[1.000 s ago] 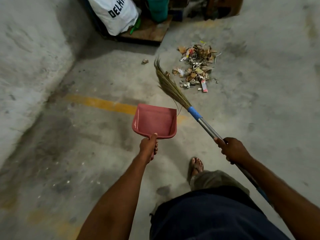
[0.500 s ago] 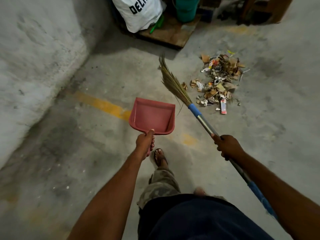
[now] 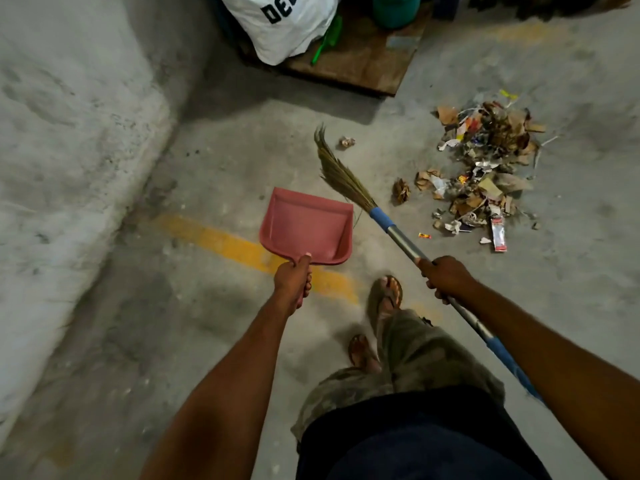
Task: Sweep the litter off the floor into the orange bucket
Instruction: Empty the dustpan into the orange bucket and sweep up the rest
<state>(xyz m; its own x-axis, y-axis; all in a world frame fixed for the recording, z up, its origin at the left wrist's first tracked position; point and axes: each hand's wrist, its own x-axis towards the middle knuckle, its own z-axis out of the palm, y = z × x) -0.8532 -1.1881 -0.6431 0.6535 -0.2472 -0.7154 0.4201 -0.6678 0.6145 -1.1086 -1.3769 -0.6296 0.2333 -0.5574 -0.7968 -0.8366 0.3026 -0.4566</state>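
Litter [image 3: 485, 168] is the far-right item, so L to R: rough wall [image 3: 69, 150], then yellow floor line [image 3: 214, 237]. Red dustpan [image 3: 304, 226] looks held off the floor, mouth pointing away. Left hand [image 3: 292, 282] is wrapped round its handle, thumb on top. Next the grass broom [image 3: 341, 176], bristles up and fwd, not touching the pile. Right hand [image 3: 446, 277] is curled round the metal shaft, approx mid-length. One crumpled scrap [image 3: 347, 142] sits alone just past the bristle tips. The pile itself lies on the concrete floor [image 3: 571, 271], right of the broom and well apart from the pan. It's torn cardboard, paper, wrappers, dry leaves (prob. all v. light and loose, so a hard stroke would scatter it). No need to grab by hand: short soft strokes from the far side, w/ pan lip flat on the floor. Orange bucket not in view.
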